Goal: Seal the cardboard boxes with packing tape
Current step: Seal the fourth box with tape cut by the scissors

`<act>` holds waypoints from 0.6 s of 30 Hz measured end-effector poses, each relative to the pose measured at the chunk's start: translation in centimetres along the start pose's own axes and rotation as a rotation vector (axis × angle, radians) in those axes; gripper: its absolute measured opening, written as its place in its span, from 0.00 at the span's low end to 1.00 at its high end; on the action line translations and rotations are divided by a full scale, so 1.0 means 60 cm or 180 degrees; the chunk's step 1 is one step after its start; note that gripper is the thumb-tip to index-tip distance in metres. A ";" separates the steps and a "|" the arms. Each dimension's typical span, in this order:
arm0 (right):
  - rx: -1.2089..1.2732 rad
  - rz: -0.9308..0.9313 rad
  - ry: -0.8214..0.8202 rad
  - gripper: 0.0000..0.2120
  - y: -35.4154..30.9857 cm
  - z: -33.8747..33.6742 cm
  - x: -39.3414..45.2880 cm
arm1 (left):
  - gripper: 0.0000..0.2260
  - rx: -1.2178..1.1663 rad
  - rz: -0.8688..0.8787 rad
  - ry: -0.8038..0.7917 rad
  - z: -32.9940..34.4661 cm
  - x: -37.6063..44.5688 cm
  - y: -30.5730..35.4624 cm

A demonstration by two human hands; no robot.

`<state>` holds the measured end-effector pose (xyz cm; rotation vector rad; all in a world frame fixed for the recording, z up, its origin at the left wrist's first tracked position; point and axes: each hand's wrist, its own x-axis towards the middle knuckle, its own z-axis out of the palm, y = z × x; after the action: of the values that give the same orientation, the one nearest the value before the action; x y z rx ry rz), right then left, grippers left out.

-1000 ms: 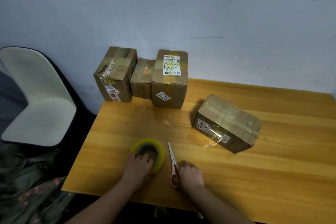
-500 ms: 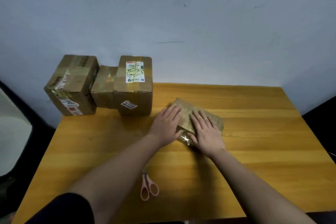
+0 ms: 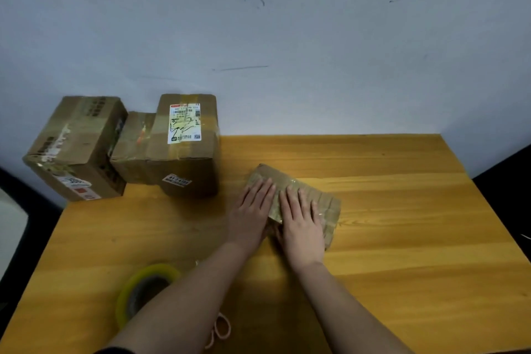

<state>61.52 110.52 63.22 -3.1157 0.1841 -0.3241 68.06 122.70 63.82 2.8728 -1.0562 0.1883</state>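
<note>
Both hands flat, fingers straight, side by side: left hand (image 3: pixel 253 210) and right hand (image 3: pixel 301 221) pressing on a taped cardboard box (image 3: pixel 313 204) mid-worktop (image 3: pixel 402 238). Tape roll (image 3: pixel 138 287) and pink scissors (image 3: pixel 219 330) near front edge. Three boxes (image 3: pixel 184 146) grouped far left by the wall.

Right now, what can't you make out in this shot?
Head view only:
- Scissors: blades hidden under the left forearm; only pink handles show.
- Tape roll: near side covered by that forearm.
- Small box: its near end hidden by both hands.
- Shipping label: print too small.
</note>
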 end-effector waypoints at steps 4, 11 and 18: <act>0.0004 -0.0196 0.0004 0.37 0.016 -0.003 0.000 | 0.38 0.0065 -0.0081 0.0064 -0.006 0.000 0.009; -0.0066 -0.0802 -0.0104 0.42 0.042 -0.026 -0.034 | 0.36 -0.0213 0.0053 0.0329 -0.019 -0.070 -0.004; 0.0203 -0.0739 -0.0093 0.45 0.016 -0.021 -0.031 | 0.39 -0.0106 0.0103 -0.0050 -0.030 -0.082 0.002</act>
<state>59.34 109.78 64.03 -3.0788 -0.1861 -0.2792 64.09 125.98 64.90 2.8336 -1.0984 0.1490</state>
